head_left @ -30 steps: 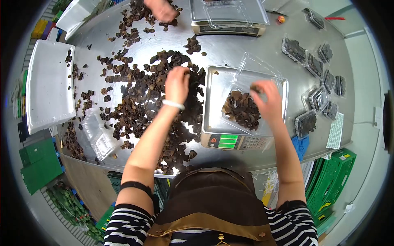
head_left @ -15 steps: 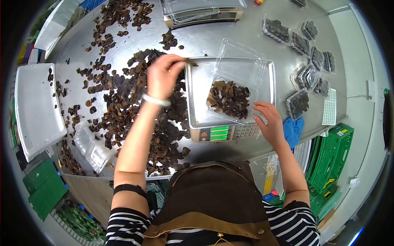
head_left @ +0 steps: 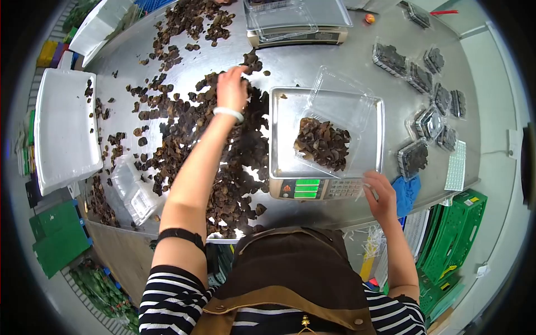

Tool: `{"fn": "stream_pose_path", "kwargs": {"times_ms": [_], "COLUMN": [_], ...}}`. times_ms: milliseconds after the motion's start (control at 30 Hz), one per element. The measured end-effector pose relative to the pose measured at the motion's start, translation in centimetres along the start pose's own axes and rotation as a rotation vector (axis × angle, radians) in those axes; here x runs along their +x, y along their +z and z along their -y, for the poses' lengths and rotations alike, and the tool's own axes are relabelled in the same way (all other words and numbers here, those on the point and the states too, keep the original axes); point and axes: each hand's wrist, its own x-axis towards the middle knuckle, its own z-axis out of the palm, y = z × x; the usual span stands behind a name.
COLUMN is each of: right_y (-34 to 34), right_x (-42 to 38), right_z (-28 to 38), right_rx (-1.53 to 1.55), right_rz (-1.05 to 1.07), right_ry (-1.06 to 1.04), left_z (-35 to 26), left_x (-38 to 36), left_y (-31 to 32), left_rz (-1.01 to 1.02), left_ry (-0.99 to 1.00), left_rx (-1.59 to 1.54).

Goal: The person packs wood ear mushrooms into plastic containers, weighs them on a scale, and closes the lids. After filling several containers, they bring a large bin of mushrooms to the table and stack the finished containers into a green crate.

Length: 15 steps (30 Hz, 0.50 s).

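My left hand [head_left: 231, 90] reaches over the top of a large pile of dark, curled wood ear mushrooms [head_left: 192, 134]. Its fingers curl together against the pile's edge; what they hold, if anything, is hidden. On a digital scale [head_left: 272, 139] with a steel tray, a clear hinged plastic box [head_left: 341, 103] lies with its lid folded back. A heap of mushrooms [head_left: 322, 144] fills its base. Close by the scale's front right corner is my right hand [head_left: 382, 196], thumb and fingers apart, holding nothing I can see.
Several filled clear boxes [head_left: 413, 159] stand at the right, near a blue cloth [head_left: 406, 195] and a label sheet [head_left: 456, 167]. A second scale [head_left: 296, 36] stands at the back. At left are a white foam tray [head_left: 64, 128] and clear packaging [head_left: 134, 190].
My left hand has moved away from the tray's left edge to the pile, where the dark piece it held no longer shows. My right hand has shifted down from the box. The view has shifted.
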Motion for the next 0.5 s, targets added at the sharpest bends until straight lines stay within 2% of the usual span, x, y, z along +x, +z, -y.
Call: {"fn": "stream_pose_path", "kwargs": {"times_ms": [167, 200, 267, 333, 400, 433, 500], "right_y": [-0.1, -0.2, -0.5, -0.4, -0.1, 0.2, 1.0], "right_x": [0.3, 0.4, 0.9, 0.7, 0.4, 0.5, 0.9], "right_z": [0.5, 0.7, 0.9, 0.3, -0.2, -0.4, -0.4], "right_rx": [-0.071, -0.07, -0.059, -0.033, -0.013, -0.007, -0.014], "right_rz": [0.014, 0.021, 0.039, 0.02, 0.015, 0.015, 0.008], "right_ry": [-0.114, -0.104, -0.093, -0.062, -0.049, -0.056, -0.094], "left_z": [5.4, 6.1, 6.5, 5.1, 3.9, 2.2, -2.7], "left_x": [2.2, 2.3, 2.4, 2.4, 2.9, 2.1, 1.3], "left_y": [3.3, 3.8, 3.7, 2.2, 0.7, -0.4, -3.1], "left_rz": [0.431, 0.483, 0.446, 0.24, 0.119, 0.0, 0.107], "left_ry": [0.172, 0.194, 0.158, 0.105, -0.086, -0.146, -0.325], "left_rx": [0.476, 0.543, 0.545, 0.376, 0.053, -0.206, -0.535]}}
